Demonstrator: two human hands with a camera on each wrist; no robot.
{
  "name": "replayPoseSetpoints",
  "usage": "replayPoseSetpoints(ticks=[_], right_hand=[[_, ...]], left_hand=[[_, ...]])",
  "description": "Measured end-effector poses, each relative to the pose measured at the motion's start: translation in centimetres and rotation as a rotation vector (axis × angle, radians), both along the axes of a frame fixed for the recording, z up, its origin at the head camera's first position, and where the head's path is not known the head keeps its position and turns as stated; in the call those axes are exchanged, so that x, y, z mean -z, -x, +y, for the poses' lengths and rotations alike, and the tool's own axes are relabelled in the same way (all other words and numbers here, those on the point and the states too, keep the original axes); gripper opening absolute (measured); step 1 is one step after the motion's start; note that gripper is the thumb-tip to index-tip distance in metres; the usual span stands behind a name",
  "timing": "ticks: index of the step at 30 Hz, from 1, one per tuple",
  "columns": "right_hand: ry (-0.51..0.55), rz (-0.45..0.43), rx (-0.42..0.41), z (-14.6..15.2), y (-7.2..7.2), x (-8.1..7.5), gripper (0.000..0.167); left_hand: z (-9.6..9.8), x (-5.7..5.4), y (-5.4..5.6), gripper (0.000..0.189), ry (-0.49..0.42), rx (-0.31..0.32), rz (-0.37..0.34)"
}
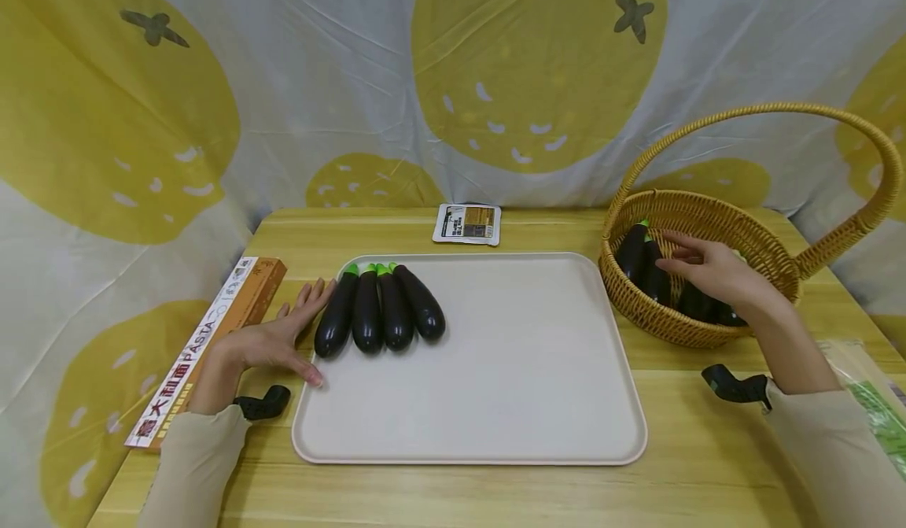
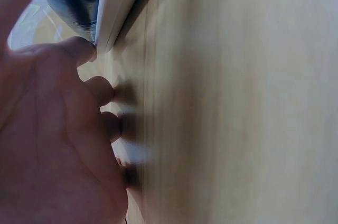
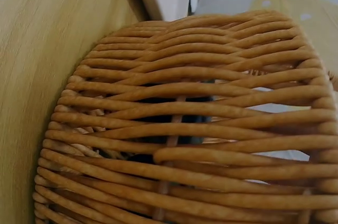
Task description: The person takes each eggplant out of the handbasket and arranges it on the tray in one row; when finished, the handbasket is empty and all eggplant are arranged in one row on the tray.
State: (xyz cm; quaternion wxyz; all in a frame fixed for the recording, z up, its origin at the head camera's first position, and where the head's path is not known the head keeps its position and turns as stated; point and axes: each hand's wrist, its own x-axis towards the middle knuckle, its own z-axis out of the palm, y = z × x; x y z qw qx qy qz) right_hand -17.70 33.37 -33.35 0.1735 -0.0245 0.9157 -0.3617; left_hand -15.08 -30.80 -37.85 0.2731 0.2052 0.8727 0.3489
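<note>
Several dark eggplants (image 1: 396, 315) with green stem ends lie side by side at the left of a white tray (image 1: 517, 371). My left hand (image 1: 272, 343) is spread at the tray's left edge, beside the leftmost eggplant (image 1: 335, 319). Its thumb touches the tray edge; the other fingertips meet the table, as the left wrist view shows. Over a wicker basket (image 1: 644, 312) at the right, my right hand (image 1: 722, 272) reaches in with fingers loosely extended beside an eggplant (image 1: 654, 276). More eggplants lie in there, partly behind the hand. In the right wrist view, basket weave (image 3: 185, 129) hides the fingers.
A pasta box (image 1: 205, 347) lies left of the tray, under the left forearm. Behind the tray is a small printed packet (image 1: 467, 223). The basket's tall handle (image 1: 764, 111) arches above it. A clear and green package (image 1: 874, 402) lies by the right forearm.
</note>
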Motion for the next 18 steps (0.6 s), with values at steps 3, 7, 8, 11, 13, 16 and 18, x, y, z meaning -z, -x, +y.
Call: replayPoseSetpoints(ticks=[3, 7, 8, 11, 13, 16, 18], right_hand=[[-0.002, -0.018, 0.005, 0.15, 0.29, 0.29, 0.074], [-0.011, -0.029, 0.004, 0.17, 0.51, 0.38, 0.075], [-0.016, -0.028, -0.001, 0.14, 0.55, 0.41, 0.075], [-0.019, -0.030, -0.010, 0.00, 0.66, 0.51, 0.076], [-0.021, -0.032, -0.016, -0.07, 0.69, 0.60, 0.076], [-0.020, -0.029, -0.018, -0.21, 0.71, 0.72, 0.075], [-0.021, -0.027, -0.018, -0.33, 0.72, 0.78, 0.074]], left_hand=[[-0.01, 0.03, 0.01, 0.148, 0.001, 0.000, 0.001], [0.01, 0.00, -0.01, 0.148, 0.000, 0.001, 0.008], [0.01, 0.00, -0.03, 0.148, -0.001, 0.000, 0.008], [0.00, 0.01, -0.08, 0.148, -0.004, -0.001, 0.008], [0.01, 0.03, -0.10, 0.148, -0.004, -0.001, 0.010], [0.00, 0.08, -0.08, 0.147, -0.003, 0.001, 0.014], [-0.02, 0.11, -0.07, 0.148, -0.003, 0.002, 0.015]])
